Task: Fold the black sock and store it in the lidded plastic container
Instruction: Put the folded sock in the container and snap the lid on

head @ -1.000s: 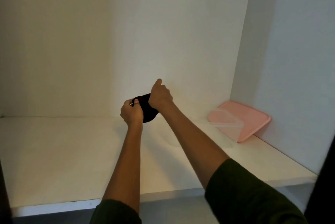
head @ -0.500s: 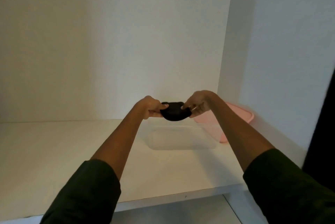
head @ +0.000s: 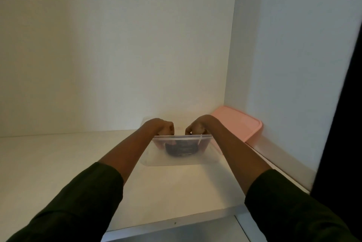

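A clear container [head: 179,162] stands on a white shelf [head: 58,163], right of the middle and towards the far wall. It is open, with no lid on it. The sock [head: 181,150] lies inside as a dark, compact bundle on the bottom, seen blurred through the near wall and roughly centred between the two sides.

Both hands reach in from above. The left hand [head: 160,126] is over the left part of the container and the right hand [head: 197,126] over the right part, knuckles up and close together above the near rim. The fingers [head: 170,127] of both are curled downward into the container. Pale shapes at either end of the sock look like fingertips, but I cannot tell whether they clamp it or only touch it.

The pink lid [head: 239,124] leans in the far right corner, just behind and right of the container. Dark sleeves [head: 78,202] cover both forearms nearest the camera.
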The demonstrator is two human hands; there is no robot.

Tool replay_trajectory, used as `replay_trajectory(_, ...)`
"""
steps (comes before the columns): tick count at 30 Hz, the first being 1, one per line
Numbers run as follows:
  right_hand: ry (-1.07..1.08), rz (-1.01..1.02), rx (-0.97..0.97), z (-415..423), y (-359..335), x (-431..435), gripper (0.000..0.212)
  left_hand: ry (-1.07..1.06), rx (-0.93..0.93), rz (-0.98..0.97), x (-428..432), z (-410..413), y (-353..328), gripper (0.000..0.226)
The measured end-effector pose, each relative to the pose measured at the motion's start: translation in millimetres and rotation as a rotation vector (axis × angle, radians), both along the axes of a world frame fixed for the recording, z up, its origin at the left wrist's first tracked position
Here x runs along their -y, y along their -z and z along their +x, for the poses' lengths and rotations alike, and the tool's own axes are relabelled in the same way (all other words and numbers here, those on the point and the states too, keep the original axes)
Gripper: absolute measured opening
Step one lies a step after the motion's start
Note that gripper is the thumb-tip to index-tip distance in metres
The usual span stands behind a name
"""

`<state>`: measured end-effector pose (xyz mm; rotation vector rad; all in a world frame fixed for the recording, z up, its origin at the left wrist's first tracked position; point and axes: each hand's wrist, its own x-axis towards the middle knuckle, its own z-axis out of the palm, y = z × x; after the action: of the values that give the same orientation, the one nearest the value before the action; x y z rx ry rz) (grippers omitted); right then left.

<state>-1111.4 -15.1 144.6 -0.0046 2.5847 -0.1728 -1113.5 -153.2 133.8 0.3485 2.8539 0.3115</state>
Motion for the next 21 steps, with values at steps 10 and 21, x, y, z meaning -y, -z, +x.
replay_trajectory(10, 0.084, -0.243, -0.077, 4.1, -2.2, -12.6, 0.041, 0.0, 0.072, -0.084, -0.4, 7.4, 0.8, 0.052)
replay_trajectory(21, 0.565, -0.66, -1.127, 55.5, -33.2, -95.8, 0.018, 0.022, -0.192, 0.126, -6.2, 15.6, -13.3, 0.049)
